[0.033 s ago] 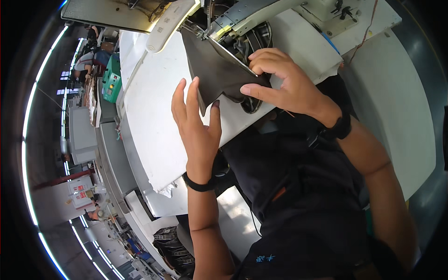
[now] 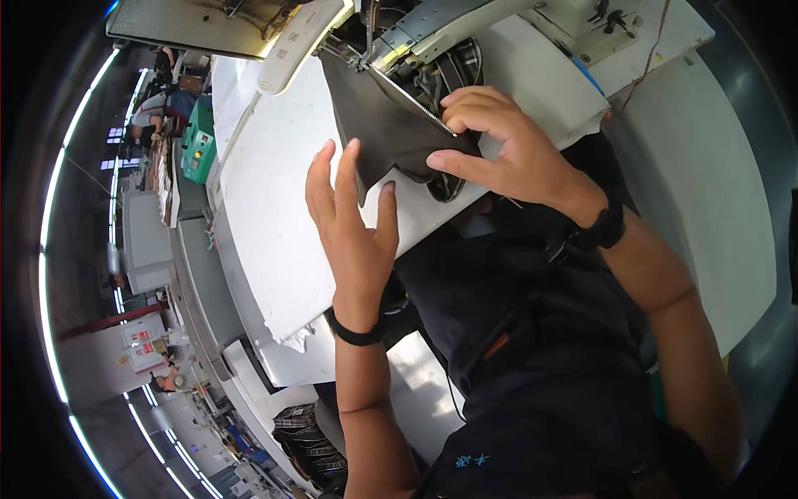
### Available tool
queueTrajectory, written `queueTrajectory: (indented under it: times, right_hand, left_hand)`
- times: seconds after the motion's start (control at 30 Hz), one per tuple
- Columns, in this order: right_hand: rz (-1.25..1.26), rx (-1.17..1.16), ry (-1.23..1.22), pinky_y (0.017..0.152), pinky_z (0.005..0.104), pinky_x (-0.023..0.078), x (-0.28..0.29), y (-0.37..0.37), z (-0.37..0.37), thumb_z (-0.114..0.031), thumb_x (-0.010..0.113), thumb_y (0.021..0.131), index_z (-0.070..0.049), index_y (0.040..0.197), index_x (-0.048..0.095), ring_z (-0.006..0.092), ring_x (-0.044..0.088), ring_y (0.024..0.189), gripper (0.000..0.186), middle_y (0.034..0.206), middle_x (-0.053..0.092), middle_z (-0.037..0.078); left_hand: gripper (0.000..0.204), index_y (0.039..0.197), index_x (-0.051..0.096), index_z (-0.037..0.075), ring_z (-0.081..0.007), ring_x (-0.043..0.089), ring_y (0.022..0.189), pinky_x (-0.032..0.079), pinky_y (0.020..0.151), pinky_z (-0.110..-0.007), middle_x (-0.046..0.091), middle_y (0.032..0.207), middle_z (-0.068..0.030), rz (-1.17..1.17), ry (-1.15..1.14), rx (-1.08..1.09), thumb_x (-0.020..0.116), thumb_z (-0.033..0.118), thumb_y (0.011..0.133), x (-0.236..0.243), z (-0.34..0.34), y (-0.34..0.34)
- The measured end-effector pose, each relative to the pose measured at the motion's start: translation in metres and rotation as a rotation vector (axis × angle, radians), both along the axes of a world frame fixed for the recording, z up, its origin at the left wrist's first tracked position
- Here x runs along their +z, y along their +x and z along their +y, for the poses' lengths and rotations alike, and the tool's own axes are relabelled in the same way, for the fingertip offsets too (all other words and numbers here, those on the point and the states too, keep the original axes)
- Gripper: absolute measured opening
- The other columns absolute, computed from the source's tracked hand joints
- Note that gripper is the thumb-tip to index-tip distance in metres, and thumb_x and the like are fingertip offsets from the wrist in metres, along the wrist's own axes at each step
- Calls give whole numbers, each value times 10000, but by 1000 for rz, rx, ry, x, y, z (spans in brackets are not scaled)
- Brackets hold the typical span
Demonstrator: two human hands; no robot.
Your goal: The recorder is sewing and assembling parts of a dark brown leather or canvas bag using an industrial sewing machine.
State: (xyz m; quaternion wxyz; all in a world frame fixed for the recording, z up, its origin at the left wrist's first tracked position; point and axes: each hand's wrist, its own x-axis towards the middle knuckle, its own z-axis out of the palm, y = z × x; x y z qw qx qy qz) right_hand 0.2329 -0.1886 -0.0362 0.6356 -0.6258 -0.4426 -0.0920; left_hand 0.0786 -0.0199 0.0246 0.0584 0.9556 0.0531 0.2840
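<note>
Cloth [image 2: 378, 116], dark and limp, lies on the white table [image 2: 274, 191], its far end at the machine's foot [image 2: 363, 62] and its near end by the hands. Nearest of all is the person's dark clothing [image 2: 549, 374], below the table's edge.

The right hand [image 2: 511, 154] has its thumb on the cloth and its curled fingers at the near end of the zip [image 2: 416, 101]; whether they pinch or only press, one cannot tell. The left hand [image 2: 353, 241] is open and appears to hold nothing: its fingers are spread beside the cloth's left edge, and whether any tip touches is unclear. Between the hands the near edge ripples, and a dark curl [image 2: 449, 191] hangs by the table's edge under the right thumb.

Farther up, the zip runs almost straight toward the foot, along the cloth's right side. This looks like guiding cloth at the machine [image 2: 449, 29]. To do it well, the right hand should keep the zip in line without tugging, while the left lies flat to smooth the ripples and steady the free side. The curl is best kept from catching on the table's edge, and fingertips well short of the foot. The needle is too small to make out.

Beyond, at left, stand a green box [image 2: 199, 141] and, farther off, a person [image 2: 170, 382] among benches.
</note>
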Motion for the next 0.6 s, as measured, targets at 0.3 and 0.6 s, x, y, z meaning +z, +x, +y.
queueTrajectory:
  times: [0.3,0.6]
  right_hand:
    - [60,-62,-133,989,408,448,12,-10,0,-247,829,870,-23,922,685,282,615,1128,271,1025,683,92]
    - [119,-46,-57,825,365,506,10,-9,4,-201,818,884,15,887,665,266,640,967,265,944,686,112]
  left_hand:
    - [465,1450,558,14,-314,584,1327,471,1108,-403,579,1449,-186,-65,-251,-194,647,17,993,-9,-31,24]
    - [525,1451,532,3,-343,606,1286,481,1080,-403,597,1417,-199,-129,-388,-158,682,-8,948,-18,-31,29]
